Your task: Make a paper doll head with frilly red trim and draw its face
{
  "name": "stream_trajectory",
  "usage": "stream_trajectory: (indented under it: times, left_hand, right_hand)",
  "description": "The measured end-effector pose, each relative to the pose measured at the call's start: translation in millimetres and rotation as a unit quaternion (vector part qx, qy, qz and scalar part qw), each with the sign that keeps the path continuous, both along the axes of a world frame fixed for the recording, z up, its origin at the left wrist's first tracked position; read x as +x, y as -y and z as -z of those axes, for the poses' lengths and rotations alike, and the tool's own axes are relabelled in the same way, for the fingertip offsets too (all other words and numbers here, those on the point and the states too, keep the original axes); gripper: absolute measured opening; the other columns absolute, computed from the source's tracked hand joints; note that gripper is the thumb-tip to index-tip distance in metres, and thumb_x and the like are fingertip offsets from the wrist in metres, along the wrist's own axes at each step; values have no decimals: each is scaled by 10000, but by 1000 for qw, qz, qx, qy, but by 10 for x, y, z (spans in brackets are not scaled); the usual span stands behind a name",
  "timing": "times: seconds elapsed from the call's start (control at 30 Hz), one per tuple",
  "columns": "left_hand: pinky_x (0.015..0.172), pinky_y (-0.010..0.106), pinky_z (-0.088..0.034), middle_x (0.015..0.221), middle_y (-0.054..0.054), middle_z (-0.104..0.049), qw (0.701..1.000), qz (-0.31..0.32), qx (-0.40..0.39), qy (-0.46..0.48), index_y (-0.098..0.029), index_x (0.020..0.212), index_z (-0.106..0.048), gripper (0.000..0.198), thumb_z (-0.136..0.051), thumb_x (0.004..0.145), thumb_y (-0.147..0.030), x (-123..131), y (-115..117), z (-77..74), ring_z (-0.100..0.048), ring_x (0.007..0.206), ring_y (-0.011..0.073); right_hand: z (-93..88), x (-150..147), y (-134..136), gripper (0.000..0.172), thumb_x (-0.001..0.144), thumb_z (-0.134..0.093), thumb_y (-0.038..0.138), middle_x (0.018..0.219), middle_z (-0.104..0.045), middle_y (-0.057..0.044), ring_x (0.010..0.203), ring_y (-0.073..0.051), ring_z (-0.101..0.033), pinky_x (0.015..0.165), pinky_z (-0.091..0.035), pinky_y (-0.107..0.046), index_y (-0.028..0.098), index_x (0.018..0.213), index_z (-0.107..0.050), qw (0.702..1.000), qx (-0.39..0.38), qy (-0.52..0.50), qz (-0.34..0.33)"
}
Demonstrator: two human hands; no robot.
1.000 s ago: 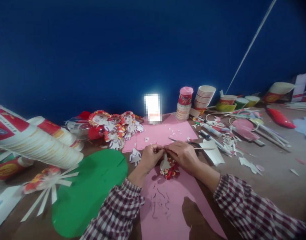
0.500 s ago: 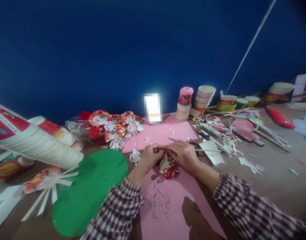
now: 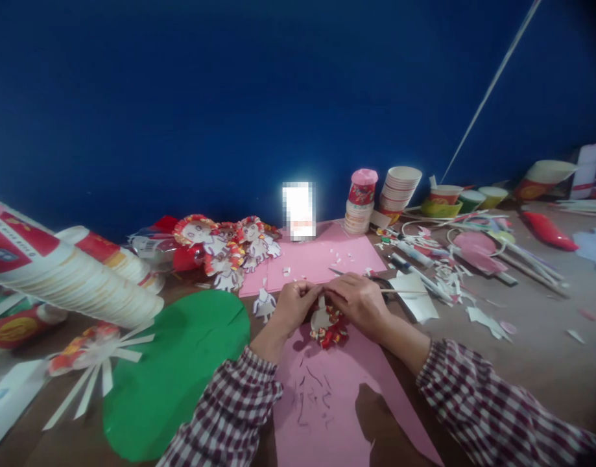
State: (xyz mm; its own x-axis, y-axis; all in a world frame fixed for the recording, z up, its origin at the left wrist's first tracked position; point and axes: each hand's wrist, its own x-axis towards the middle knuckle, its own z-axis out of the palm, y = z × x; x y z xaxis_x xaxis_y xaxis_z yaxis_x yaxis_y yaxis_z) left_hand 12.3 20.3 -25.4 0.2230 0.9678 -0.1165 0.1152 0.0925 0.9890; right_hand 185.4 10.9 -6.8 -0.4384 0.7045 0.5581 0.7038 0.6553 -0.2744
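Note:
In the head view my left hand [image 3: 294, 305] and my right hand [image 3: 358, 301] meet over the pink sheet, fingers pinched together. Between them they grip the pale stem of a paper-cup cutout [image 3: 321, 320], whose curled red and yellow strips hang toward me. The fingertips partly cover the stem. A thin wooden stick [image 3: 407, 291] pokes out to the right from behind my right hand; whether that hand holds it is unclear. Scissors [image 3: 382, 283] lie partly hidden behind the same hand. Left of my left hand is a small white paper figure [image 3: 264, 305].
Pink paper [image 3: 321, 402] with dark marks lies under my hands, a green sheet [image 3: 176, 370] to the left. Nested paper cups [image 3: 83, 279] lean in at far left. Finished-looking lion cutouts [image 3: 249, 233] pile at the back. Paper scraps [image 3: 448, 279] and pens spread right.
My fingers have shifted slightly on the cutout, and a bit more of its pale stem shows between them. Otherwise the view has barely moved.

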Motion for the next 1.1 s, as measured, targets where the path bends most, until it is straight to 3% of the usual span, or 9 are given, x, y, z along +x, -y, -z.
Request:
stream_trajectory:
  times: [0.13,0.43,0.83,1.1]
  left_hand:
    - [485,204,-335,542,-16,-536,1000,-11,3,-17,-128,685,-621,348,-608,735,-472,-3,-1,-18,-456,493,87]
    - [500,202,-351,545,-11,-553,1000,-9,8,-17,-121,689,-625,319,-608,742,-436,10,15,-60,-486,500,92]
    - [495,203,-353,534,-7,-554,999,-13,19,-31,-117,705,-630,331,-612,744,-445,8,23,-63,-488,499,95]
    - [506,210,-368,552,-3,-563,999,-21,30,-14,-108,710,-653,311,-639,724,-418,19,4,-46,-483,507,91]
  right_hand:
    - [10,41,-26,151,894,-514,261,858,-678,-39,790,-158,-587,692,-434,-265,202,925,-650,1000,-10,-4,7]
    - [19,38,-41,177,900,-493,241,773,-650,-46,755,-165,-555,690,-416,-273,174,813,-632,1000,1,19,1]
    - [48,22,-49,214,919,-453,234,731,-620,-55,735,-166,-544,661,-395,-267,161,816,-625,998,7,59,7]
    - [29,13,-36,223,926,-436,248,767,-633,-55,760,-166,-549,676,-401,-264,173,832,-624,998,-37,40,14]
